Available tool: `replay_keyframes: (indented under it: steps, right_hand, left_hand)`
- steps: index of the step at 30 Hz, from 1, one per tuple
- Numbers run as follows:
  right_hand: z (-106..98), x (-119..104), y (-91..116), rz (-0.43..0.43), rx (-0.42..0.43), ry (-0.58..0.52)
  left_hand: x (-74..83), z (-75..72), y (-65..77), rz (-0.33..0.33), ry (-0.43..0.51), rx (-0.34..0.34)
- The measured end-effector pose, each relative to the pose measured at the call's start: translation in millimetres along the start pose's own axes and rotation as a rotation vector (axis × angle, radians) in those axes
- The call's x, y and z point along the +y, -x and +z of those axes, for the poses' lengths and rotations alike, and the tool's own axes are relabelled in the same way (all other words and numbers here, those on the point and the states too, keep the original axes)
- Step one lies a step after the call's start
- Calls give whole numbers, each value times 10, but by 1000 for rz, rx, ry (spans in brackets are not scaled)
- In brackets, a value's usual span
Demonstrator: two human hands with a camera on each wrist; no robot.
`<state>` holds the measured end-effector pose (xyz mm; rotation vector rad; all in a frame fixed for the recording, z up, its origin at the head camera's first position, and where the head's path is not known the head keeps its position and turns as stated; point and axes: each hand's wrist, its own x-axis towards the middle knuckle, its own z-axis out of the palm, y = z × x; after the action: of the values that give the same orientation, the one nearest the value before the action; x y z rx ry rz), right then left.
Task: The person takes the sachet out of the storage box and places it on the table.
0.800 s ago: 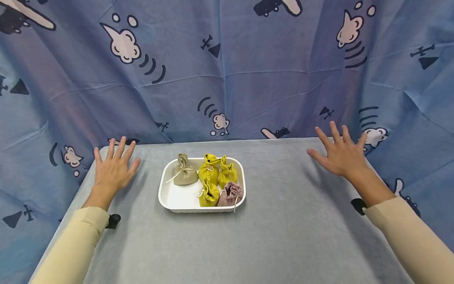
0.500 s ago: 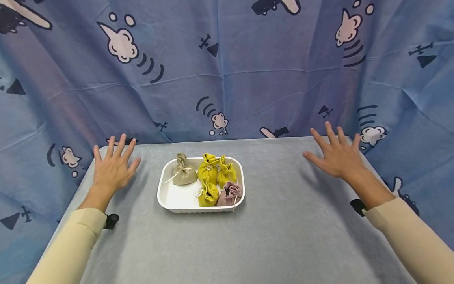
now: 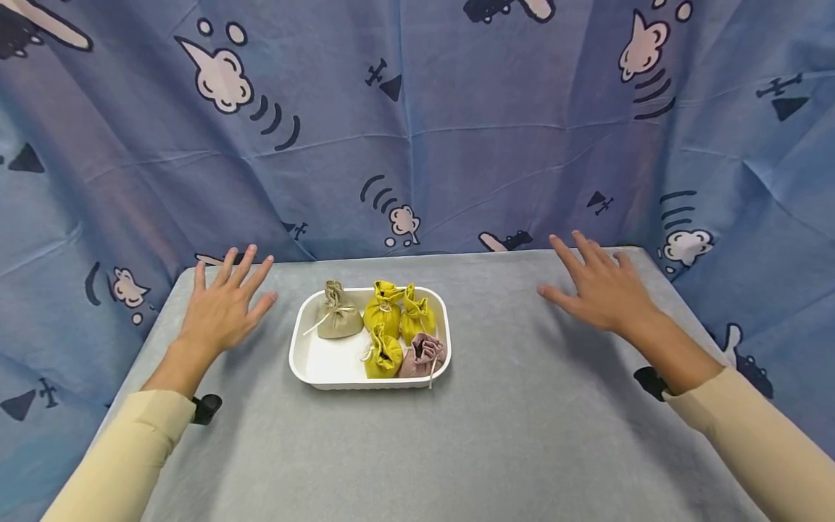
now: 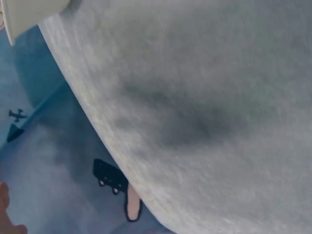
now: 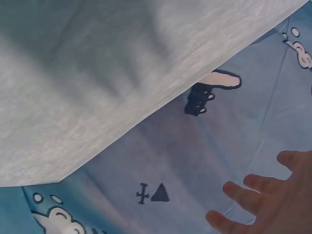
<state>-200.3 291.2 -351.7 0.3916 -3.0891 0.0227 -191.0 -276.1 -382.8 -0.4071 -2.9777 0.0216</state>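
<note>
A white tray (image 3: 326, 366) lies on the table in the head view. Inside it, a beige drawstring pouch (image 3: 340, 322) sits at the back left. Several yellow drawstring pouches (image 3: 383, 357) fill the middle and right, and a pink pouch (image 3: 422, 357) lies at the front right, its string hanging over the rim. My left hand (image 3: 222, 312) hovers left of the tray with fingers spread, holding nothing. Farther off to the right, my right hand (image 3: 603, 290) is spread above the table, also holding nothing. In the right wrist view, the fingers (image 5: 243, 197) show at the lower right.
The grey table (image 3: 496, 435) ends at a back edge against a blue patterned curtain (image 3: 483, 167), which also hangs along both sides. A white corner (image 4: 34, 14) of the tray shows at the top left of the left wrist view.
Both hands have moved inward toward the tray: the left a little to the right, the right to the left. The tray and pouches have stayed in place.
</note>
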Motion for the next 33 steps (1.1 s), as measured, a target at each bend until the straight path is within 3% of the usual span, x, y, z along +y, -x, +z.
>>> replay_keyframes:
  steps: [4,10,14,23,33]
  right_hand:
    - [-20,-105,3,-31,22,-11]
    - [-29,-245,4,-106,72,-74]
    - [-55,-341,28,-157,96,-128]
    - [-85,-584,58,-245,69,-170]
    - [-62,-855,104,-321,54,-257]
  left_hand:
    - [69,-26,7,45,42,5]
    - [143,-29,26,194,99,3]
    - [177,-14,45,260,118,-14]
    - [232,93,116,279,184,-76]
    - [262,220,156,352,169,-98]
